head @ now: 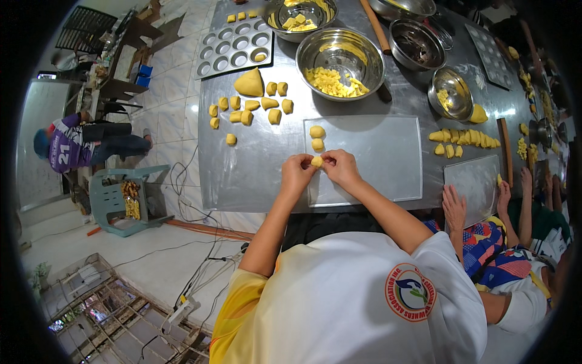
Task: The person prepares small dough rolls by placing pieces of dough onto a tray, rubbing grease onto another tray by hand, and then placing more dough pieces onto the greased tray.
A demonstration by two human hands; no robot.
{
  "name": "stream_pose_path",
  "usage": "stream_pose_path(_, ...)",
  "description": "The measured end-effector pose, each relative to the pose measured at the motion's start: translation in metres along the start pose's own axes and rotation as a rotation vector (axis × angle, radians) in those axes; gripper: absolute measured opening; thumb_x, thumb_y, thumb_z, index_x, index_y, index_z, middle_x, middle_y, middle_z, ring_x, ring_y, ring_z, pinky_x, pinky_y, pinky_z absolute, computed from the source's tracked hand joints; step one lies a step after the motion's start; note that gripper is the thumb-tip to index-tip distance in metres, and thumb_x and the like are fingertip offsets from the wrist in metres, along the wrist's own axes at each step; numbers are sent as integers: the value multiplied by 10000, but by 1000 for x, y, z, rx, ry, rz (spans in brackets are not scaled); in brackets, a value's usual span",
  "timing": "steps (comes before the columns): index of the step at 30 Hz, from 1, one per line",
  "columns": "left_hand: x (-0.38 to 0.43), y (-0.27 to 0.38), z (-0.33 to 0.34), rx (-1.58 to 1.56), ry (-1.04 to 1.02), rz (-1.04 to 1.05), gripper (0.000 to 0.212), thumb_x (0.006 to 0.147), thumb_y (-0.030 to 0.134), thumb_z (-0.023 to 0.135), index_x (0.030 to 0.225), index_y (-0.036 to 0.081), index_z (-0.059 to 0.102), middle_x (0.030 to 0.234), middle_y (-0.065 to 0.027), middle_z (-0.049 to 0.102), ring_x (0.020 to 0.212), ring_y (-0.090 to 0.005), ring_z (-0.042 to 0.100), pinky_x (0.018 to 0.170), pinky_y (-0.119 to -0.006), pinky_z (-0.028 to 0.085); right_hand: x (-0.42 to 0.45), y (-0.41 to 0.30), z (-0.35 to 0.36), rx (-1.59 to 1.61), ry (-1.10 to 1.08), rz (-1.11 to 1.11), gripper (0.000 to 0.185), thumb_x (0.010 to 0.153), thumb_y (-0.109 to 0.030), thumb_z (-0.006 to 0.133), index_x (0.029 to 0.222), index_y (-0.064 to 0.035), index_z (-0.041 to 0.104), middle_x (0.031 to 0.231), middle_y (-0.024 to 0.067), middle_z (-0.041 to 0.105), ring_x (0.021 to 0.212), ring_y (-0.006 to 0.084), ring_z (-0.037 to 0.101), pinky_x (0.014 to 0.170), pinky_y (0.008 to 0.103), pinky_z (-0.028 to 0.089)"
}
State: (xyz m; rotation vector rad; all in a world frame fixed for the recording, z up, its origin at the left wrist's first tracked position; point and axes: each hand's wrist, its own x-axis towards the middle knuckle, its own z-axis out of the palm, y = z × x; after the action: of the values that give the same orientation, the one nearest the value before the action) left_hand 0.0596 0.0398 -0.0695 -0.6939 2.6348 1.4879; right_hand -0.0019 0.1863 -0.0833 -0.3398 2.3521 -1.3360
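Note:
Between the fingertips of my left hand (298,172) and my right hand (338,167) is a small ball of yellow dough (317,162). Both hands pinch it over the left side of a flat metal baking sheet (373,159). Just beyond my fingers, two rounded dough pieces (317,132) sit in a line on the sheet. To the left, several cut dough pieces (274,116) lie on the steel table (254,173), beside a larger dough lump (249,83).
A muffin tin (223,47) stands at the far left, with dough in one cup. Steel bowls (341,93) hold yellow bits. A rolling pin (375,27) lies between bowls. At right, a co-worker's hand (454,207) rests by another sheet (473,175). Cables (182,191) trail across the floor.

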Motion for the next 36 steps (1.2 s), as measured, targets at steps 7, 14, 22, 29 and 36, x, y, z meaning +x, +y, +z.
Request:
stream_pose_path(7, 5, -6, 4, 56, 0, 84, 261, 704, 72, 793, 940, 0, 708, 829, -124, 700, 718, -178, 672, 681, -294, 534, 2, -3, -3, -86, -31, -101, 199, 739, -129, 725, 921, -46, 728, 812, 151, 652, 733, 282, 642, 705, 370, 513)
stream_pose_path(14, 6, -10, 1, 15, -4, 76, 366, 691, 118, 811, 1002, -19, 677, 802, -116, 680, 677, -173, 647, 656, -291, 527, 2, -15, -12, -178, -40, -157, 200, 751, -129, 713, 929, -39, 711, 791, 147, 639, 721, 292, 632, 690, 390, 502)
stream_pose_path(22, 73, -7, -56, 118, 508, 93, 339, 771, 191, 714, 1022, -26, 648, 884, -178, 670, 782, -304, 653, 728, -393, 513, 16, -66, 6, 25, 170, -231, 136, 785, -79, 674, 907, -22, 693, 780, 144, 642, 637, 245, 626, 613, 335, 503)
stream_pose_path(29, 125, -28, -70, 157, 357, 172, 295, 755, 208, 704, 925, -29, 664, 809, -190, 677, 773, -359, 648, 729, -419, 504, 37, -78, 59, 113, 266, -58, 94, 828, -59, 667, 902, -9, 696, 771, 70, 664, 617, 106, 605, 562, 259, 493)
stream_pose_path(36, 112, -27, -88, -49, 115, 353, 256, 751, 90, 709, 954, -7, 588, 877, -153, 630, 828, -307, 611, 734, -388, 490, 61, -67, 83, 273, 373, 144, 222, 852, -73, 661, 1061, 4, 665, 828, 33, 661, 694, 85, 614, 587, 228, 506)
